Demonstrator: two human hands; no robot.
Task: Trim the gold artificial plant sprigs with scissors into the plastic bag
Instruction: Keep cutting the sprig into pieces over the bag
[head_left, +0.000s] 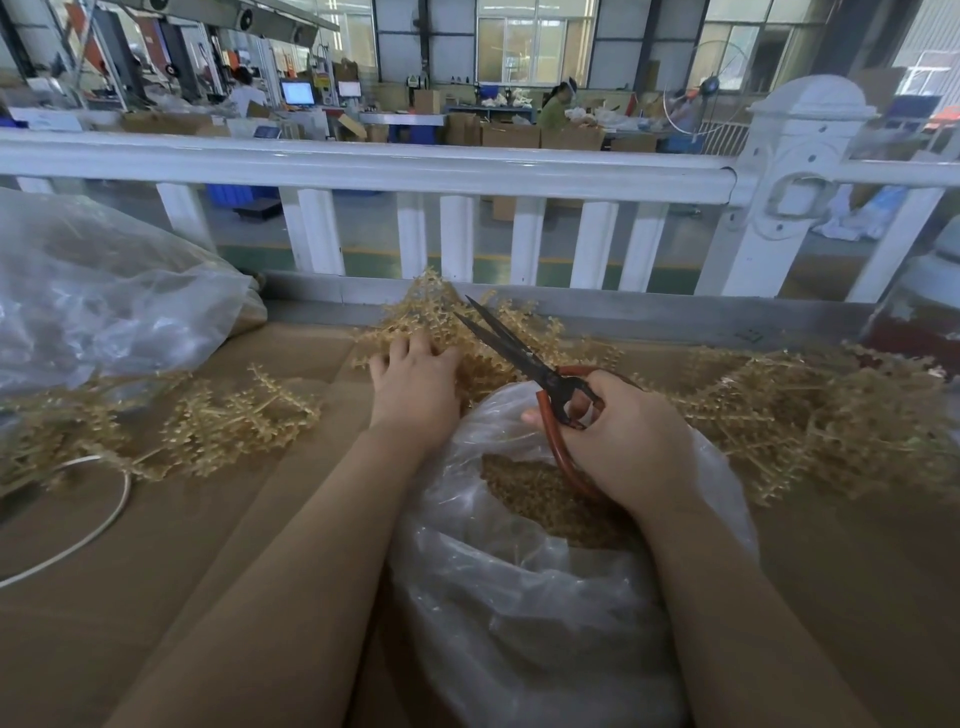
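Observation:
My left hand (415, 379) lies on a pile of gold sprigs (436, 317) at the far middle of the cardboard-covered table, fingers spread into the pile. My right hand (618, 441) grips the red handles of dark-bladed scissors (511, 348); the blades are slightly apart and point up-left over that pile. Below both hands sits an open clear plastic bag (519, 597) with gold trimmings (535, 493) inside.
More gold sprigs lie in a heap at the left (208, 421) and a larger heap at the right (810, 415). A second plastic bag (104, 291) bulges at far left. A white cord (98, 525) loops at the left. A white railing (363, 166) runs behind the table.

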